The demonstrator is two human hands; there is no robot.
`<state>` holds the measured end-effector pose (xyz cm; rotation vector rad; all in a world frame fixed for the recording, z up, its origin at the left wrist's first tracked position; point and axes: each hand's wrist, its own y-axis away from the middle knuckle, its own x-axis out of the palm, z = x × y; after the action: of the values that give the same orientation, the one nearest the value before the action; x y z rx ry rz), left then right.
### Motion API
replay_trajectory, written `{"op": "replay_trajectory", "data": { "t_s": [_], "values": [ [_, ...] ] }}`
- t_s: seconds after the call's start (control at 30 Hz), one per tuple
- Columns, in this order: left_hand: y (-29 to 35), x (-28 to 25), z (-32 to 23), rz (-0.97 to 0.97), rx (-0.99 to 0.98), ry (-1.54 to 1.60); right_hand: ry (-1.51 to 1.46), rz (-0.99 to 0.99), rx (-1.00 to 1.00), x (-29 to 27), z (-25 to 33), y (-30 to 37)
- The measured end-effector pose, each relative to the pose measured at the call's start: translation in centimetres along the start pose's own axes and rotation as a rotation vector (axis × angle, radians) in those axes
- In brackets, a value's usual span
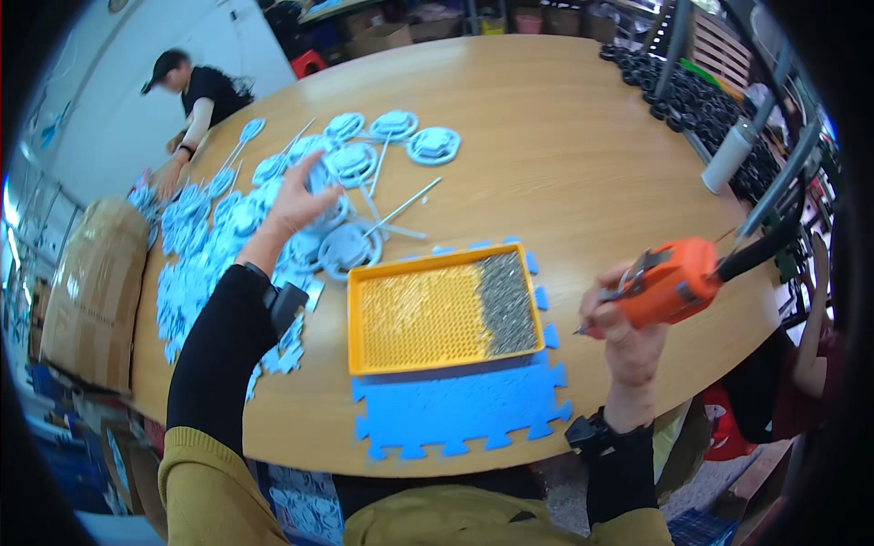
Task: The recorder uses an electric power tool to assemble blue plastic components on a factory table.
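My left hand [302, 198] reaches over a heap of light-blue plastic parts [241, 218], round discs and thin rods among them. Its thumb and fingers are apart around one pale-blue piece; I cannot see any grip on it. In my right hand [628, 341] is an orange power screwdriver [669, 280], its tip pointing left and a dark cable running from its back. Between the hands lies a yellow tray [410, 366], with small metal screws [508, 305] piled at its right end. A blue foam mat [460, 409] with jigsaw edges is under the tray.
Across the table's far left, another person [214, 100] reaches into the blue parts. A taped cardboard box [96, 291] stands at the left edge. Black round pieces [669, 114], a white roll [728, 156] and metal posts line the right side, where another person is partly visible.
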<state>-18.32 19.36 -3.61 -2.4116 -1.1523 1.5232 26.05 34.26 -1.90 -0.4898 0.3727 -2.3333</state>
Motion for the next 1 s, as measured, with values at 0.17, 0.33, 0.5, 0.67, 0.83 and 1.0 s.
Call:
{"op": "replay_trajectory", "data": {
  "t_s": [0.17, 0.33, 0.5, 0.67, 0.83, 1.0],
  "values": [
    [8.9, -9.2, -7.1, 0.184, -0.115, 0.548, -0.081, -0.066, 0.026, 2.6, 0.6, -0.1],
    [21.4, -10.0, -13.4, 0.725, 0.341, -0.017, -0.274, 0.037, -0.002, 8.3, -2.2, -1.7],
    [25.7, -6.6, -15.4, 0.74, 0.573, -0.162, -0.16, 0.059, -0.032, 12.9, -5.3, -3.2],
    [26.0, -4.7, -16.5, 0.699, 0.908, -0.259, -0.217, 0.025, -0.042, 13.9, -7.3, -3.7],
    [27.7, -5.3, -14.4, 0.745, 0.767, -0.19, -0.175, -0.021, -0.123, 13.9, -8.2, -4.6],
    [30.5, -4.9, -12.8, 0.577, 0.534, -0.05, -0.193, -0.025, -0.115, 14.1, -9.2, -5.4]
  ]
}}
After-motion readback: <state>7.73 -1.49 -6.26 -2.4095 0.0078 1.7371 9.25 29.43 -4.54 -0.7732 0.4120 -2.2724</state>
